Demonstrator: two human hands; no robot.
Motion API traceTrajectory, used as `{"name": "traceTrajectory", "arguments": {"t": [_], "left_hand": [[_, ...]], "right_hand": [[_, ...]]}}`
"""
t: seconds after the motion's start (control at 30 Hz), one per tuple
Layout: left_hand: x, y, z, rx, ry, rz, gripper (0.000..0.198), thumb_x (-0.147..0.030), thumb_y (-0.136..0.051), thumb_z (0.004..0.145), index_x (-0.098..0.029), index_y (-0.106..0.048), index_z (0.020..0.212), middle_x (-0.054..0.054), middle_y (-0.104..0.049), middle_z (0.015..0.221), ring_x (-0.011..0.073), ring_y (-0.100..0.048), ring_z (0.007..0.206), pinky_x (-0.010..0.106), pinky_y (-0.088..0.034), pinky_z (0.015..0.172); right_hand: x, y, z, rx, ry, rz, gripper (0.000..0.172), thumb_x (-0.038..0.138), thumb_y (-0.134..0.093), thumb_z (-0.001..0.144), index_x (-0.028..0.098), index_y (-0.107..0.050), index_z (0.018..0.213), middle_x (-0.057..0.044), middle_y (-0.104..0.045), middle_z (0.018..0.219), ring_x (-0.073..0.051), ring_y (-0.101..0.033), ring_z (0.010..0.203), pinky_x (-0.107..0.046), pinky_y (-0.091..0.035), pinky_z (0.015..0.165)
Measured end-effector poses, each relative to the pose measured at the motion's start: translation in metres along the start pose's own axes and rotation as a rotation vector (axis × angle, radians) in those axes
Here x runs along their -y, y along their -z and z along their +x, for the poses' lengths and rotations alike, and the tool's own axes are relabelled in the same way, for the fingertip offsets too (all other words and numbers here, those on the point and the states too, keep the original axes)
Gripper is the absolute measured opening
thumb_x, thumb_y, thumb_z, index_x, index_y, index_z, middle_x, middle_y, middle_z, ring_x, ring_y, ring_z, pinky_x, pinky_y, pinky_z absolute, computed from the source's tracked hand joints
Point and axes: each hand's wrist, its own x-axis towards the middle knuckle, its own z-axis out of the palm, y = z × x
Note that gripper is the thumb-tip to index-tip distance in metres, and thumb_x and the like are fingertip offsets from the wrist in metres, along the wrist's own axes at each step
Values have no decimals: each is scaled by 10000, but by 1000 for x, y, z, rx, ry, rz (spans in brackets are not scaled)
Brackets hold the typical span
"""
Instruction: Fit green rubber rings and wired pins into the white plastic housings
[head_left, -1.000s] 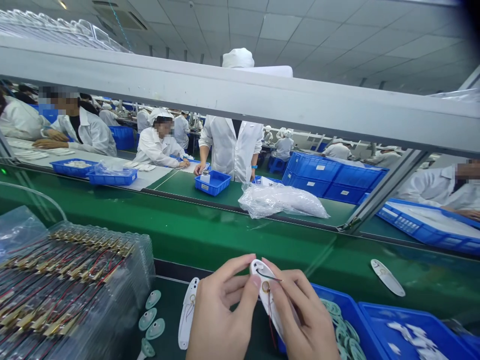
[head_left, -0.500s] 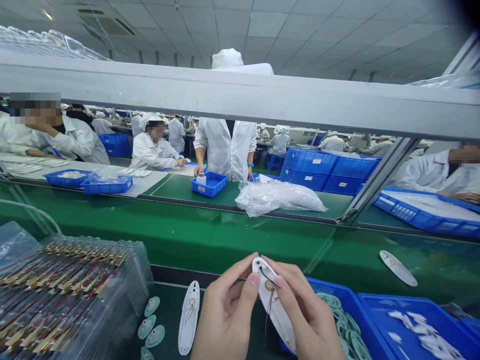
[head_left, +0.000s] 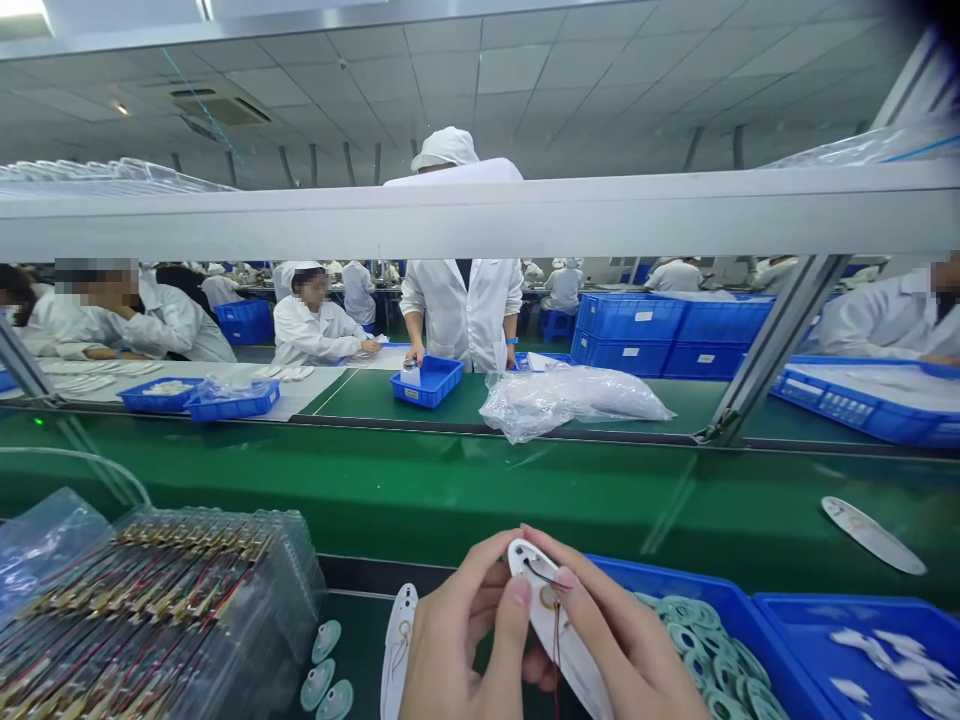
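Between my two hands is a long white oval plastic housing (head_left: 579, 655), tilted, its inner side towards me. A brass-coloured disc (head_left: 550, 597) and thin red and black wires show inside it. My left hand (head_left: 469, 640) grips the upper left edge, thumb on the rim. My right hand (head_left: 626, 640) holds the right side, its thumb pressed near the black wire. A second white housing (head_left: 395, 650) with wires lies on the bench, partly behind my left hand. Several pale green oval pieces (head_left: 318, 684) lie farther left.
Stacked clear trays (head_left: 289, 560) of wired parts stand at left. At right are a blue bin (head_left: 637, 572) of green rings and another blue bin (head_left: 787, 615) of white pieces. Another white housing (head_left: 874, 535) lies on the green belt (head_left: 450, 500). A co-worker (head_left: 461, 310) stands opposite.
The camera view has shifted, so the scene sits lower. Both hands keep their hold on the housing. The housing on the belt has moved right.
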Motion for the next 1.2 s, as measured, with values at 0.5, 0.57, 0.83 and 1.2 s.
{"name": "traceTrajectory", "arguments": {"t": [0.5,0.57,0.83,1.2], "left_hand": [[-5,-5,0,-50,107,-120,464,-554,-738,828,-202,-765,1130,32,-744,769,122,-627,518,226,-558,522],[-7,-5,0,-61,116,-111,443,-535,-746,826,-199,-768,1116,27,-731,757,131,-647,547,219,-564,529],[-10,-5,-1,-65,84,-32,345,-471,-674,898,-186,-773,1065,7,-690,690,124,-614,562,193,-553,537],[-8,7,2,-79,61,44,340,-435,-631,931,-290,-772,1205,37,-769,1256,271,-679,1220,328,-553,1020]], "right_hand": [[15,5,2,123,-232,385,498,510,-931,645,290,-832,1081,-20,-765,731,-118,-665,586,-191,-527,564],[15,3,1,102,-224,394,489,509,-941,625,280,-843,1046,-18,-761,725,-114,-654,587,-180,-521,551],[9,2,-2,71,-121,276,408,510,-817,790,267,-819,1118,-46,-792,843,-189,-704,702,-247,-572,644],[-14,4,4,-12,201,-35,427,514,-788,811,345,-776,1203,-69,-785,1185,-283,-754,1003,-361,-619,859]]}}
